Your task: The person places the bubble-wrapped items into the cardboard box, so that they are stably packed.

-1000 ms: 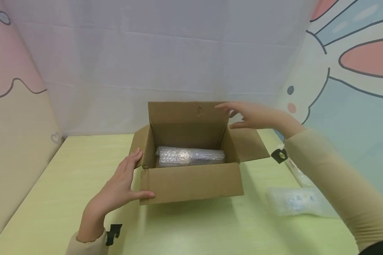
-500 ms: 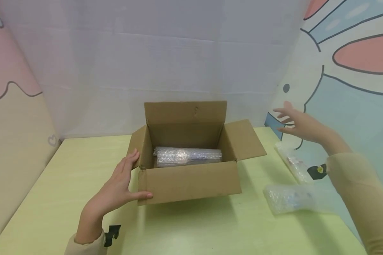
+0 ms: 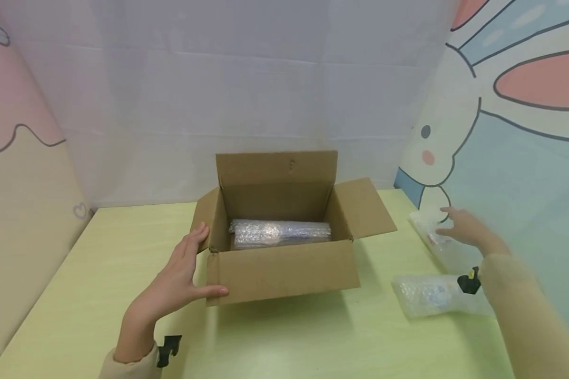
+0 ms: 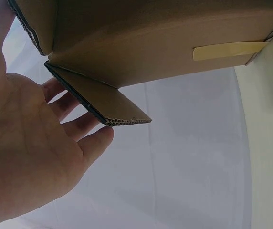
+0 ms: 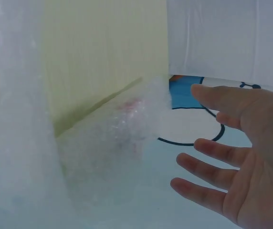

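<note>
My left hand (image 3: 173, 279) rests at the near left corner of an open cardboard box (image 3: 284, 271). Its thumb lies on the front flap and its fingers reach along the left flap (image 4: 96, 95), extended behind the cardboard in the left wrist view. Inside the box lies a bundle in bubble wrap (image 3: 280, 232). To the right, my right hand (image 3: 467, 231) hovers over a long bubble-wrapped packet (image 5: 112, 124), fingers spread and nothing held. Red marks show faintly through this packet's wrapping; its contents are blurred.
A second bubble-wrapped packet (image 3: 427, 295) with blue print lies nearer on the yellow-green table (image 3: 284, 337). The box's right flap (image 3: 365, 208) sticks out sideways. A white cloth (image 3: 246, 95) hangs behind, and a painted wall (image 3: 526, 173) borders the right side.
My right hand has moved from the box's back right corner out to the right and down toward the far packet. The left hand stays at the box.
</note>
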{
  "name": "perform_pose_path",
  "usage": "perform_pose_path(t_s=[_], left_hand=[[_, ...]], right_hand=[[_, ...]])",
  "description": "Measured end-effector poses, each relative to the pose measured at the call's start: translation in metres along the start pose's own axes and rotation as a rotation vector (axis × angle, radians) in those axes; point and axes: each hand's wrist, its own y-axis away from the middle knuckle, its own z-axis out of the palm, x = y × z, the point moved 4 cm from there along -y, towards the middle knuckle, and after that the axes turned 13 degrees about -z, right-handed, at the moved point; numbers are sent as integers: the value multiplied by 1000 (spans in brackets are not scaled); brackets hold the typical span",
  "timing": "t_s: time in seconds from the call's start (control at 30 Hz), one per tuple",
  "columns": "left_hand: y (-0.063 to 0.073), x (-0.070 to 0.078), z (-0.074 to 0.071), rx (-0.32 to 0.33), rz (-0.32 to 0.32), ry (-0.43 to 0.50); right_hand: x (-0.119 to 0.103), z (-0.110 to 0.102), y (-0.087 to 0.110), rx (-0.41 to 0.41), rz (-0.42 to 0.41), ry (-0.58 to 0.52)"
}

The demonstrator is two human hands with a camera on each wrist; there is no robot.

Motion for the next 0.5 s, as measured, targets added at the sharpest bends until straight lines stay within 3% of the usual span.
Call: perform_pose_path(t_s=[0.2,0.5], left_hand=[[1,-1,0,0,-9,4],[0,0,-1,1,-7,-6]], right_hand=[[13,18,7,-28,20,-43],[10,38,10,-47,10,-25]])
